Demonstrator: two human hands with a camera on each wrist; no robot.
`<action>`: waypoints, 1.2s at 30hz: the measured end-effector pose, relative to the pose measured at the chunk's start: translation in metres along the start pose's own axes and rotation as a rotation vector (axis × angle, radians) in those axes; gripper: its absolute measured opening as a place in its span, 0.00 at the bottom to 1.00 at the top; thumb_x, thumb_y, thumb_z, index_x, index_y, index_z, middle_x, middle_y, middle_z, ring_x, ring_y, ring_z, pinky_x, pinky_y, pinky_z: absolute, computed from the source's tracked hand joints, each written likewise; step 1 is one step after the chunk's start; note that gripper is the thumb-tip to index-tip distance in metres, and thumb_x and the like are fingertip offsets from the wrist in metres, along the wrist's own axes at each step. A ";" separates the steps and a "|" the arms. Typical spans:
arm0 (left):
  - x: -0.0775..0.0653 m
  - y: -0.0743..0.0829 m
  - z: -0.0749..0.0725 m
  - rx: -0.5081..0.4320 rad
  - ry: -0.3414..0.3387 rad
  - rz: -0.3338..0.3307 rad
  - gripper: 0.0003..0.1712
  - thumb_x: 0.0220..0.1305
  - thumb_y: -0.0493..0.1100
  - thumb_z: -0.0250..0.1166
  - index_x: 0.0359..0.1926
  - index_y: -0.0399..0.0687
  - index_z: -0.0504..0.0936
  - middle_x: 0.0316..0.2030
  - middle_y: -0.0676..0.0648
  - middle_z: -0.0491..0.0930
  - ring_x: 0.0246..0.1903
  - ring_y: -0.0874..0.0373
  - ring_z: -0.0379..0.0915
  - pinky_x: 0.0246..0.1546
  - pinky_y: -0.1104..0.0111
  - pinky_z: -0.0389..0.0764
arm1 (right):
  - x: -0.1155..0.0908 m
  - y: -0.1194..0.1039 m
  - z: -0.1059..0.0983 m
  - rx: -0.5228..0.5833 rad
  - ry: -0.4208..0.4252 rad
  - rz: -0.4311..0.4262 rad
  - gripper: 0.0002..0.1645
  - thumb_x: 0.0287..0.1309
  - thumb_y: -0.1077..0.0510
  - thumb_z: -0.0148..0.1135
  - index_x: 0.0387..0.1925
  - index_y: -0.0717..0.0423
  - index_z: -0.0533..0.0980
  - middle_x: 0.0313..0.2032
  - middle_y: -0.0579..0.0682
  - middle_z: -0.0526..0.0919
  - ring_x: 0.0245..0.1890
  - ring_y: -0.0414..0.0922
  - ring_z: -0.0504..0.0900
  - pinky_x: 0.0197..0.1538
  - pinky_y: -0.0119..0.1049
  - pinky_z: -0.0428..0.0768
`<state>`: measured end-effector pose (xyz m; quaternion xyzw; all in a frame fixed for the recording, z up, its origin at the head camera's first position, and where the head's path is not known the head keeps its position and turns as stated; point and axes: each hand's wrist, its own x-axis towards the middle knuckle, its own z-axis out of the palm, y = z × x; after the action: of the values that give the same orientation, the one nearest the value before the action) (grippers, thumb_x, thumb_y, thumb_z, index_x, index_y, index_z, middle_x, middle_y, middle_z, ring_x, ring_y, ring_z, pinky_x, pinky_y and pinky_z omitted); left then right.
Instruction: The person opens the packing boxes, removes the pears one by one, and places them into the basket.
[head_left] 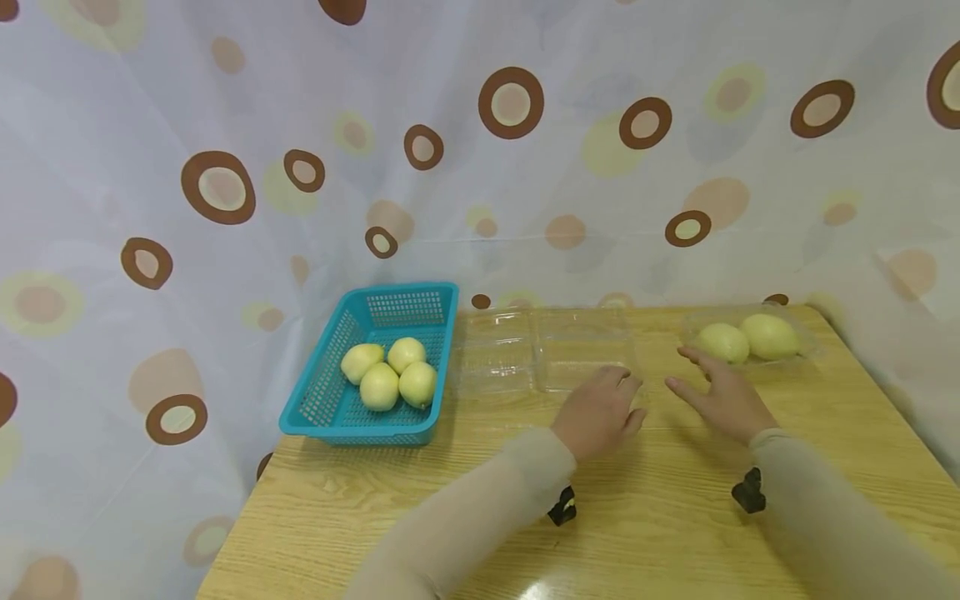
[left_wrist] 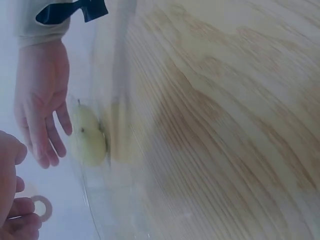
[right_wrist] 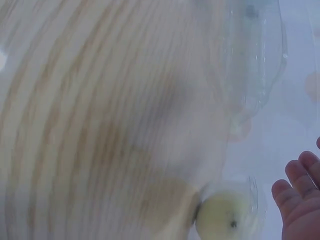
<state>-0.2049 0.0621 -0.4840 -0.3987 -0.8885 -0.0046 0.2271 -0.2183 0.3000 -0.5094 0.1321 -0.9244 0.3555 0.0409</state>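
Observation:
My left hand (head_left: 600, 410) hovers above the table at the near right corner of an open clear plastic clamshell box (head_left: 498, 354). Its fingers are loosely bent with nothing between them. To the right, my right hand (head_left: 720, 396) is held with straight, spread fingers, just short of a second clear box (head_left: 806, 346). In that box lie two pale yellow pears (head_left: 770, 337). The right wrist view shows the right hand's fingers (right_wrist: 295, 187) apart from a pear (right_wrist: 220, 215). Both hands appear in the left wrist view, the left one (left_wrist: 15, 200) partly cut off.
A blue plastic basket (head_left: 300, 421) with several pale yellow pears (head_left: 379, 387) stands at the left of the wooden table (head_left: 637, 525). Behind the table hangs a white curtain (head_left: 570, 183) with brown rings and dots.

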 end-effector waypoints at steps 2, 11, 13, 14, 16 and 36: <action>0.005 0.005 0.000 0.004 -0.010 0.014 0.25 0.69 0.55 0.55 0.58 0.45 0.75 0.53 0.48 0.76 0.53 0.59 0.73 0.54 0.75 0.72 | -0.001 0.004 -0.008 -0.011 0.023 -0.002 0.44 0.66 0.38 0.52 0.73 0.59 0.54 0.68 0.68 0.58 0.59 0.74 0.62 0.51 0.71 0.66; 0.037 0.032 0.011 -0.033 -0.114 0.014 0.32 0.70 0.60 0.50 0.66 0.45 0.67 0.62 0.46 0.69 0.61 0.59 0.66 0.56 0.77 0.70 | -0.001 0.033 -0.052 -0.082 0.165 0.105 0.43 0.66 0.36 0.51 0.68 0.64 0.61 0.61 0.72 0.65 0.56 0.73 0.65 0.48 0.69 0.68; 0.044 0.039 0.012 -0.032 -0.136 0.011 0.34 0.70 0.61 0.50 0.67 0.45 0.66 0.63 0.46 0.68 0.63 0.59 0.64 0.57 0.77 0.69 | 0.000 0.041 -0.060 -0.109 0.197 0.120 0.43 0.66 0.36 0.51 0.67 0.65 0.63 0.60 0.72 0.67 0.57 0.72 0.65 0.49 0.69 0.67; 0.047 0.042 0.012 -0.028 -0.152 0.007 0.34 0.69 0.61 0.50 0.67 0.45 0.65 0.64 0.46 0.67 0.64 0.59 0.62 0.57 0.77 0.68 | 0.001 0.044 -0.064 -0.124 0.212 0.125 0.43 0.66 0.36 0.51 0.66 0.66 0.63 0.60 0.73 0.67 0.57 0.72 0.65 0.50 0.69 0.66; 0.054 0.049 0.013 -0.050 -0.209 -0.023 0.37 0.69 0.63 0.50 0.69 0.46 0.62 0.66 0.48 0.63 0.66 0.60 0.58 0.58 0.77 0.67 | 0.002 0.051 -0.070 -0.143 0.224 0.140 0.43 0.66 0.37 0.51 0.65 0.68 0.63 0.61 0.73 0.66 0.57 0.73 0.63 0.50 0.70 0.64; 0.105 0.090 0.057 -0.006 -0.490 -0.132 0.60 0.56 0.78 0.51 0.76 0.60 0.30 0.75 0.52 0.32 0.72 0.60 0.41 0.66 0.76 0.53 | 0.019 0.109 -0.091 -0.324 0.055 0.343 0.59 0.62 0.25 0.41 0.71 0.70 0.47 0.65 0.80 0.44 0.56 0.84 0.49 0.50 0.78 0.55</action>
<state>-0.2246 0.2089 -0.5082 -0.3295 -0.9412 0.0747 0.0028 -0.2679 0.4347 -0.5087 -0.0447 -0.9768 0.2078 0.0256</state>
